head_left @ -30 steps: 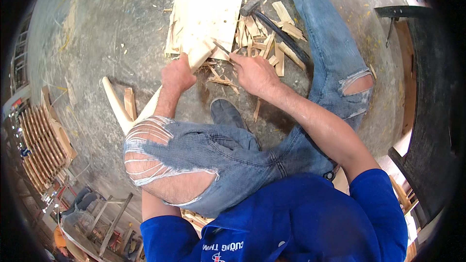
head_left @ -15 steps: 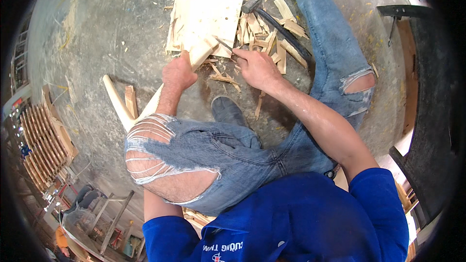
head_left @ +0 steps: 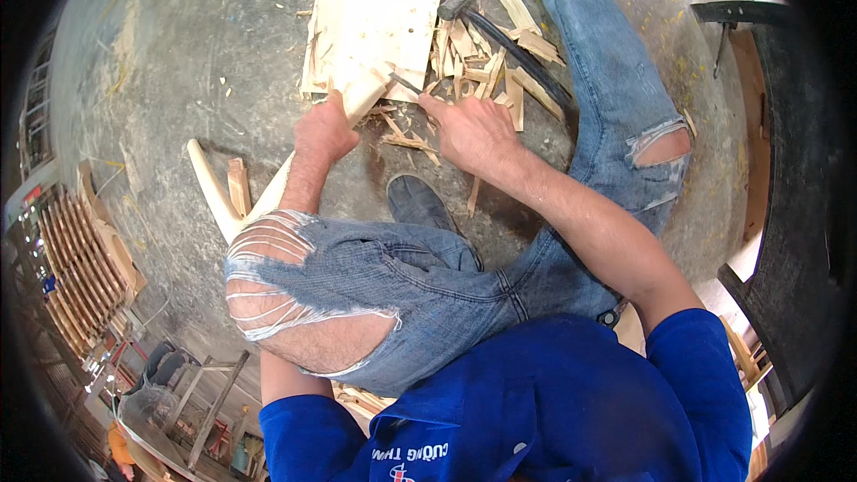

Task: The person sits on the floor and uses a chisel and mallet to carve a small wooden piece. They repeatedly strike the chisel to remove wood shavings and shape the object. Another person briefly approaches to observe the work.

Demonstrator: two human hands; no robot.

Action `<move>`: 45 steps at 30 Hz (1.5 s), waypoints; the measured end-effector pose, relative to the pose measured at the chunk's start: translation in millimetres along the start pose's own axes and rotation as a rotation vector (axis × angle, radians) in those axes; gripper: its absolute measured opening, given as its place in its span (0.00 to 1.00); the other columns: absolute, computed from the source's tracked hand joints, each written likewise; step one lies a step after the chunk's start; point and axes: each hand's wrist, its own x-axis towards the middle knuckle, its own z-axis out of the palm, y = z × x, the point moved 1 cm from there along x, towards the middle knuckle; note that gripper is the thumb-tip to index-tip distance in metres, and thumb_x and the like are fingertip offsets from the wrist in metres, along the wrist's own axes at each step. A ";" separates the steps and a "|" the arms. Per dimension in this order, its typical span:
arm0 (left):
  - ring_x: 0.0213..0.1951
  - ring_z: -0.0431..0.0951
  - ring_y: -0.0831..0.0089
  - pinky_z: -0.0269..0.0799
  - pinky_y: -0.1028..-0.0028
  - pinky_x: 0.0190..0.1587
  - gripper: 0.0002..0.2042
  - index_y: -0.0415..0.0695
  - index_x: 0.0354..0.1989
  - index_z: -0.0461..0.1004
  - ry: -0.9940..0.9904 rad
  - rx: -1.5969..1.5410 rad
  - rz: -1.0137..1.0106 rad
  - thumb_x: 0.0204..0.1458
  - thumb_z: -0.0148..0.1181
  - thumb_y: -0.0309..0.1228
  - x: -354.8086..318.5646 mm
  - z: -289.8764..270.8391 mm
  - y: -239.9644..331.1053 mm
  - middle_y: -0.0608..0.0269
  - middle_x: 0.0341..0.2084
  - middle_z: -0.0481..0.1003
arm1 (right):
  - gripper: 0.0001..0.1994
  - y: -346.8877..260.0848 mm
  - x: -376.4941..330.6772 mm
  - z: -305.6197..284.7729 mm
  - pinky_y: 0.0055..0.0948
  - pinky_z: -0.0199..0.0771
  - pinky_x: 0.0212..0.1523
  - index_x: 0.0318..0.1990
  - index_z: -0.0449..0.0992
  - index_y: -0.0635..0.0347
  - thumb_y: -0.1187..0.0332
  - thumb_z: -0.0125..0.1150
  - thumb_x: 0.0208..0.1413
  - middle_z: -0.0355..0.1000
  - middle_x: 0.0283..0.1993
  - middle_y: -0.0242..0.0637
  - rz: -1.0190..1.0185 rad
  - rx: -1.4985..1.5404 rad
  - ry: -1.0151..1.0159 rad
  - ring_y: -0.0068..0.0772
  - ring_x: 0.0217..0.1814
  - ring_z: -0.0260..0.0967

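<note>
My left hand (head_left: pixel 326 129) is closed round a pale, bent wooden piece (head_left: pixel 272 189), which runs under my torn jeans at the knee. Its far end rests on a square pale board (head_left: pixel 375 22) on the floor. In my closed right hand (head_left: pixel 482 132) is a chisel (head_left: pixel 407 83); its narrow dark metal blade points left and touches, or nearly touches, the end of the wooden piece. My right index finger lies along the tool. The chisel's handle is hidden inside the hand.
A hammer (head_left: pixel 458 6) with a black handle lies among wood chips (head_left: pixel 482 67) right of the board. A small wood block (head_left: pixel 238 186) stands by the bent piece. Stacked curved wooden parts (head_left: pixel 85 259) are at far left, a black surface (head_left: pixel 799 170) at far right.
My right hand has shifted slightly left and down, its chisel still at the end of the wooden piece. The whole view has moved a little. Both grips are unchanged.
</note>
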 end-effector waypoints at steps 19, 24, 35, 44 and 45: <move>0.45 0.85 0.47 0.81 0.52 0.48 0.24 0.42 0.55 0.69 0.034 -0.024 -0.036 0.48 0.66 0.28 -3.4 11.9 3.3 0.42 0.39 0.83 | 0.27 9.9 13.2 18.7 0.48 0.85 0.37 0.69 0.70 0.54 0.74 0.57 0.60 0.78 0.28 0.47 -0.119 -0.002 0.012 0.48 0.36 0.83; 0.45 0.85 0.47 0.81 0.52 0.49 0.26 0.43 0.58 0.68 -0.005 0.011 -0.016 0.48 0.65 0.27 7.1 10.4 9.0 0.43 0.40 0.84 | 0.27 15.1 18.6 20.9 0.45 0.86 0.37 0.67 0.71 0.55 0.75 0.58 0.59 0.79 0.29 0.46 -0.128 -0.016 0.008 0.45 0.36 0.84; 0.46 0.84 0.44 0.81 0.51 0.50 0.28 0.41 0.60 0.68 -0.009 0.025 0.007 0.48 0.65 0.27 4.4 1.8 3.6 0.41 0.40 0.83 | 0.27 11.1 18.7 18.5 0.45 0.88 0.38 0.68 0.68 0.60 0.74 0.58 0.60 0.78 0.29 0.45 -0.137 0.000 0.006 0.45 0.37 0.84; 0.47 0.83 0.41 0.79 0.49 0.50 0.26 0.43 0.58 0.69 -0.008 0.006 0.013 0.47 0.63 0.27 3.6 1.6 4.2 0.39 0.41 0.83 | 0.23 11.7 17.8 27.5 0.42 0.88 0.33 0.64 0.71 0.68 0.74 0.59 0.62 0.79 0.31 0.44 -0.168 -0.050 0.030 0.38 0.34 0.83; 0.47 0.83 0.39 0.78 0.48 0.49 0.26 0.43 0.59 0.69 -0.004 -0.016 0.005 0.47 0.63 0.26 5.9 3.8 2.7 0.38 0.41 0.83 | 0.23 12.2 16.8 26.4 0.41 0.88 0.33 0.65 0.71 0.69 0.74 0.59 0.61 0.80 0.31 0.44 -0.182 -0.041 0.037 0.39 0.34 0.83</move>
